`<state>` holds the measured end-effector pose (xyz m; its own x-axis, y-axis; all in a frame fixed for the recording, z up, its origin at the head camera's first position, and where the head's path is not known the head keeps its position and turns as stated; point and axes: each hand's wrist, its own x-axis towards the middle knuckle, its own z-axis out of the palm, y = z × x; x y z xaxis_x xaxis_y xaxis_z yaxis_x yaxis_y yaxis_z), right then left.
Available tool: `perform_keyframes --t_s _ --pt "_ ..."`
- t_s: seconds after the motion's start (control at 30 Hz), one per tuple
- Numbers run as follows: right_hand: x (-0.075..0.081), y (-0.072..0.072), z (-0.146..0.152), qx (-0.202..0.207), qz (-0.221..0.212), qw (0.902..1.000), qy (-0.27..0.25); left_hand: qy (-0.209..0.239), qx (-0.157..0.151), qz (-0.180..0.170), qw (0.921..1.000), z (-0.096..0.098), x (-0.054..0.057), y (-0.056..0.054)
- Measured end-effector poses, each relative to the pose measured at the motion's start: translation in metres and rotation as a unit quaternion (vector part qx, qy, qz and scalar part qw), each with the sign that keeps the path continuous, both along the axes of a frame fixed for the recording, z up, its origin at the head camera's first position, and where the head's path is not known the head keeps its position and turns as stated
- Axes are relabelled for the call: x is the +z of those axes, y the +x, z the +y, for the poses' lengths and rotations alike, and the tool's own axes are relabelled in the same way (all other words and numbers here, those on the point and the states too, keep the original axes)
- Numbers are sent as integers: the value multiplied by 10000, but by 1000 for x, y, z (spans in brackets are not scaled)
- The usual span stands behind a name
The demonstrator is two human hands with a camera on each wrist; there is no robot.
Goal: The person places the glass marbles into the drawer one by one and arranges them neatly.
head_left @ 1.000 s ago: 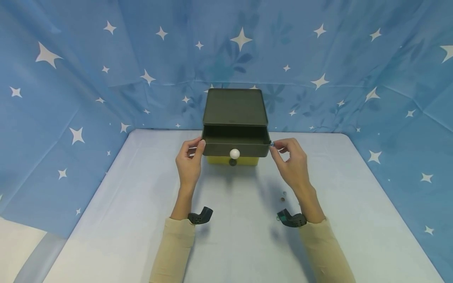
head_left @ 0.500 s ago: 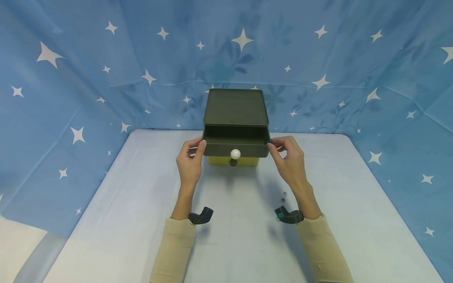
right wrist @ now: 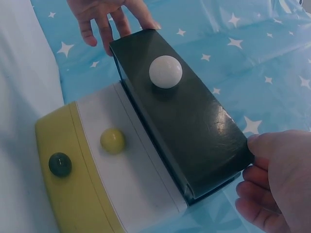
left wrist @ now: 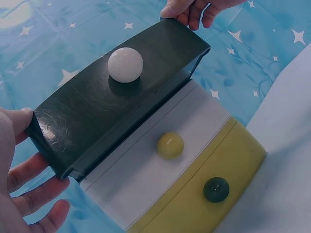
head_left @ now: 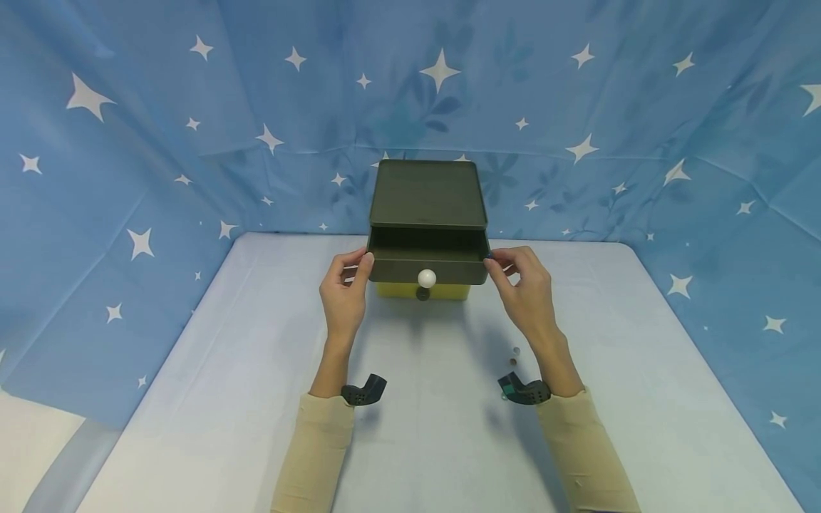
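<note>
A small chest of drawers (head_left: 428,192) with a dark green top stands at the back of the table. Its top drawer (head_left: 394,271), dark green with a white knob (head_left: 426,278), is pulled out and shows no contents in the head view. My left hand (head_left: 343,292) grips the drawer's left front corner between thumb and fingers. At the right front corner, my right hand (head_left: 527,288) pinches the drawer the same way, with a tiny dark blue spot by its fingertips. Below, the left wrist view shows a white drawer (left wrist: 141,170) with a yellow knob (left wrist: 170,145) and a yellow drawer (left wrist: 238,150).
Tiny round pieces (head_left: 513,362) lie on the white table (head_left: 417,427) near my right wrist. A blue star-patterned cloth (head_left: 288,107) hangs behind and at both sides. Dark wrist cameras (head_left: 364,391) sit on both wrists.
My right hand has moved slightly left onto the drawer's corner; the small blue thing seen at its fingertips is now mostly hidden. My left hand and the drawer look unchanged.
</note>
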<state>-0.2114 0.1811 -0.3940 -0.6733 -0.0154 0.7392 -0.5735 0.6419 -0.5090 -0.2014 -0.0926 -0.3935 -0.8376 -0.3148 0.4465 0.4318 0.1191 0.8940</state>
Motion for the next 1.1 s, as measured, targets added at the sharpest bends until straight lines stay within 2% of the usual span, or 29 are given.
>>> perform_keyframes --t_s 1.1 --pt "3 5 2 -143 -373 9991 143 63 -31 39 10000 -1 0 0"
